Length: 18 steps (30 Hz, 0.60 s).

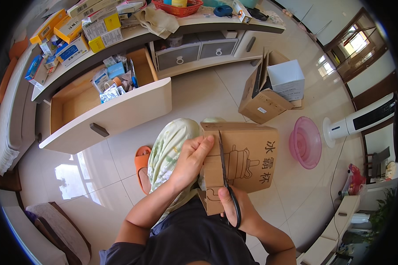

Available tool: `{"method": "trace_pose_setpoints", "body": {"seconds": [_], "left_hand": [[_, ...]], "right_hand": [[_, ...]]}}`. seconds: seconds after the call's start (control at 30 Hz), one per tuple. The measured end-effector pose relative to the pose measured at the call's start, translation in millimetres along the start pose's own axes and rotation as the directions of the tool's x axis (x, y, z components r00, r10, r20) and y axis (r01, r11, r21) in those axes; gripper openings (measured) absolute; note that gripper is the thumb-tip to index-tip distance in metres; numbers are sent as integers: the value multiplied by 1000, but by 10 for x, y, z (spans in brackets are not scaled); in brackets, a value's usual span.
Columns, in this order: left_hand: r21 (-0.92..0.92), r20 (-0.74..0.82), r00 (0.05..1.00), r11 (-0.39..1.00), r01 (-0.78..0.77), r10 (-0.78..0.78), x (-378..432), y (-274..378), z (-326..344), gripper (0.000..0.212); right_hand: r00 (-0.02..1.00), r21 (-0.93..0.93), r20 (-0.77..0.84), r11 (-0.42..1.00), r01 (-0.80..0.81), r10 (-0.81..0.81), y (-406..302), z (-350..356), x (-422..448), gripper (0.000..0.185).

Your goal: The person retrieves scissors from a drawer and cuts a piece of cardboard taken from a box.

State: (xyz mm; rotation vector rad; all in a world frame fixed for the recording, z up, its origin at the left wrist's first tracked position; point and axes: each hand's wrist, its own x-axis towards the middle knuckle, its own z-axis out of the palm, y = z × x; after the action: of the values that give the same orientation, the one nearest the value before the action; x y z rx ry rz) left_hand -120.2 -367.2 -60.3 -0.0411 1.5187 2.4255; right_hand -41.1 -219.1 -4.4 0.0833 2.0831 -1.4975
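A brown cardboard box [252, 145] with a line drawing and printed characters lies on its side before my knees. My left hand [192, 159] grips its left edge, thumb on top of the cardboard. In my right hand [240, 207] is a pair of black-handled scissors [223, 155], with the thumb through one loop. One long dark blade lies along the upper face of the box, pointing away from me. The other blade is hidden, and I cannot tell how far the cardboard is cut.
A pulled-out drawer [106, 116] holding packets and tape stands ahead left, under a cabinet top [199, 25] piled with medicine boxes. Ahead right are an open carton [262, 96] with a white box [287, 81], a pink basin [305, 142] and a white tower fan [358, 116].
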Motion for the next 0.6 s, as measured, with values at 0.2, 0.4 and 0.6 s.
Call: {"method": "trace_pose_setpoints", "body": {"seconds": [0.2,0.4,0.6], "left_hand": [[58,52,999,998,1,-4,-3,-52,-37,34],[73,59,997,996,-57,52,69,198,66,34],[290,342,737,681,-673,583,264,596,25,30]], "right_hand": [[999,-7,0,999,-49,49,-25,-47,-44,61],[992,-115,-50,987,113,-120,-70,-162,2,54],[925,-327,-112,892,311,-364,-184,-237,88,41]]}}
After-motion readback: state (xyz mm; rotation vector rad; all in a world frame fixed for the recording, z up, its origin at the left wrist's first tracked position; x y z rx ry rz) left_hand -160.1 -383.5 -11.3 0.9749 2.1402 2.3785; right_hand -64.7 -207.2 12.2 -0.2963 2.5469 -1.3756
